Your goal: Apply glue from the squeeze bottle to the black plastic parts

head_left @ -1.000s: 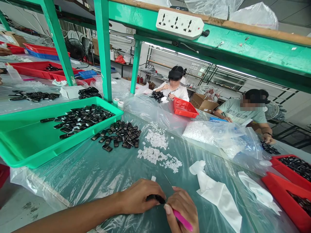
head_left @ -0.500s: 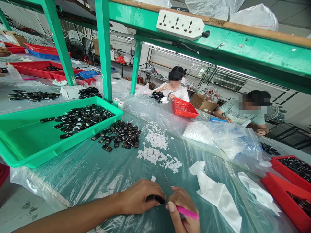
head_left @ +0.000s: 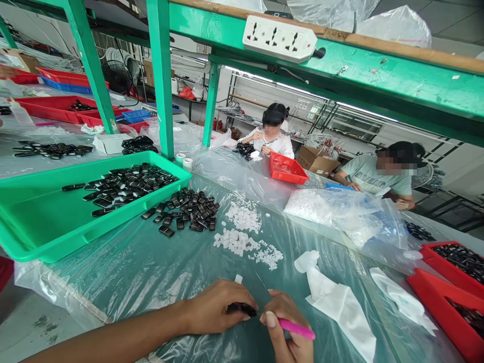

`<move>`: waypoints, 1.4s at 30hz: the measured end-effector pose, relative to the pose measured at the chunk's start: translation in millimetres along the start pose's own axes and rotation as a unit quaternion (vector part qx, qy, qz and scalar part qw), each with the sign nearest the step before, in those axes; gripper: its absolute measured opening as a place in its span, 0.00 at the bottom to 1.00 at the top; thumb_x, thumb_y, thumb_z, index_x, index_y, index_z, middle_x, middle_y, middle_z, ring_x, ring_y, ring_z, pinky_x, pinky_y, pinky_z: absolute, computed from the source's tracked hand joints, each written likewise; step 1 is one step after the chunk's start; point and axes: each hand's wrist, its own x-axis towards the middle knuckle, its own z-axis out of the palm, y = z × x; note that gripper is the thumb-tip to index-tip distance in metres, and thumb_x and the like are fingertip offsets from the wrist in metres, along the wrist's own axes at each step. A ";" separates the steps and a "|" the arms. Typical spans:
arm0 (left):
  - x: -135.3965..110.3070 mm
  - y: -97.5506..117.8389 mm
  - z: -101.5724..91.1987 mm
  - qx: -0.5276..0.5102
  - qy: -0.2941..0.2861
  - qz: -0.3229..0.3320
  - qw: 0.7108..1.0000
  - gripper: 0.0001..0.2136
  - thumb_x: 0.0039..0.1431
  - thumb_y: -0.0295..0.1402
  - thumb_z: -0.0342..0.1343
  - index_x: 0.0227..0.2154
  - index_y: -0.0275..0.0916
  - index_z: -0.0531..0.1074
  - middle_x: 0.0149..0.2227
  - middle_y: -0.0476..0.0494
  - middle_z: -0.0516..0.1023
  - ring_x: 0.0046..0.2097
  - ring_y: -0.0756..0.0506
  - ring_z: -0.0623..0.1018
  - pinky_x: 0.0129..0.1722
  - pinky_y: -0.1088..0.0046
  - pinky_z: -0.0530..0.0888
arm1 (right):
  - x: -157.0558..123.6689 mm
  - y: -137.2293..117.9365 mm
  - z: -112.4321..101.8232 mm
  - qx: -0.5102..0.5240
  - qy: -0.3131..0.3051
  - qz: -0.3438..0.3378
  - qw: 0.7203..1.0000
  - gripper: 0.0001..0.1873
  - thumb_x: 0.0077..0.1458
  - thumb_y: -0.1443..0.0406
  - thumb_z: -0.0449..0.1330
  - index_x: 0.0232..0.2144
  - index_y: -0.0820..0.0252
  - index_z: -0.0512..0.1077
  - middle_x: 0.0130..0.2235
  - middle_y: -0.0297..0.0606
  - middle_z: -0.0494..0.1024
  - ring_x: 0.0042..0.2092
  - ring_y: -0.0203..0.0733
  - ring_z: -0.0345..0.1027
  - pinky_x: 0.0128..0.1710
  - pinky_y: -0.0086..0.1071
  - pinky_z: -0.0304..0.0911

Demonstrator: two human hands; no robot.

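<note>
The left hand (head_left: 217,306) pinches one glossy, dark piece (head_left: 244,308); the right hand (head_left: 289,322) grips one smooth pink tool (head_left: 298,329) above wrinkled plastic (head_left: 151,287).

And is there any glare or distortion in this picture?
In the head view, pale glare streaks the plastic sheet; in the head view, the green tray looks stretched leftward, perhaps by a wide lens; in the head view, the black piece in the left hand is too dark for detail.
</note>
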 end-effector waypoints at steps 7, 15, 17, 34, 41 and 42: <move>1.8 -1.6 0.8 -0.110 0.029 -0.068 0.991 0.11 0.56 0.36 0.54 0.41 0.40 0.73 0.35 0.41 0.76 0.34 0.46 0.75 0.28 0.77 0.69 | 2.6 -1.0 -6.6 0.060 0.077 -0.014 0.995 0.10 0.58 0.65 0.52 0.26 0.56 0.69 0.22 0.33 0.69 0.26 0.39 0.64 0.36 0.40 0.62; 3.5 -1.7 -0.1 -0.248 0.033 -0.101 0.963 0.11 0.56 0.37 0.55 0.39 0.36 0.74 0.36 0.40 0.75 0.33 0.46 0.73 0.33 0.72 0.71 | 5.7 -5.3 -12.0 0.085 0.106 0.029 0.990 0.11 0.59 0.64 0.52 0.25 0.58 0.69 0.24 0.34 0.69 0.29 0.41 0.64 0.39 0.40 0.62; 3.8 -3.4 -0.8 -0.298 0.021 -0.109 0.948 0.13 0.55 0.38 0.56 0.40 0.35 0.73 0.36 0.39 0.75 0.33 0.46 0.73 0.35 0.70 0.72 | 5.6 -5.5 -12.8 0.084 0.107 0.034 0.990 0.11 0.59 0.64 0.52 0.25 0.58 0.69 0.24 0.34 0.69 0.30 0.41 0.64 0.39 0.40 0.61; 8.9 -9.9 -4.4 -0.461 0.071 -0.169 0.868 0.21 0.58 0.45 0.51 0.43 0.30 0.73 0.34 0.33 0.77 0.28 0.47 0.75 0.34 0.67 0.73 | 22.6 16.2 -60.1 -0.351 -0.024 0.026 0.936 0.14 0.61 0.58 0.47 0.36 0.57 0.70 0.37 0.41 0.74 0.39 0.47 0.68 0.35 0.35 0.62; 8.9 -13.3 -12.5 -0.452 0.141 -0.166 0.865 0.20 0.57 0.45 0.53 0.43 0.32 0.72 0.34 0.35 0.77 0.29 0.47 0.75 0.34 0.69 0.72 | 30.7 27.6 -98.8 -0.534 -0.085 0.194 0.818 0.19 0.59 0.55 0.43 0.33 0.54 0.70 0.35 0.38 0.76 0.30 0.46 0.70 0.22 0.32 0.60; 8.9 -13.2 -13.8 -0.449 0.148 -0.164 0.866 0.20 0.57 0.45 0.53 0.43 0.32 0.72 0.34 0.36 0.77 0.29 0.48 0.75 0.34 0.70 0.72 | 31.4 30.0 -104.8 -0.537 -0.097 0.228 0.806 0.18 0.58 0.56 0.42 0.33 0.54 0.70 0.36 0.39 0.76 0.30 0.46 0.70 0.23 0.33 0.60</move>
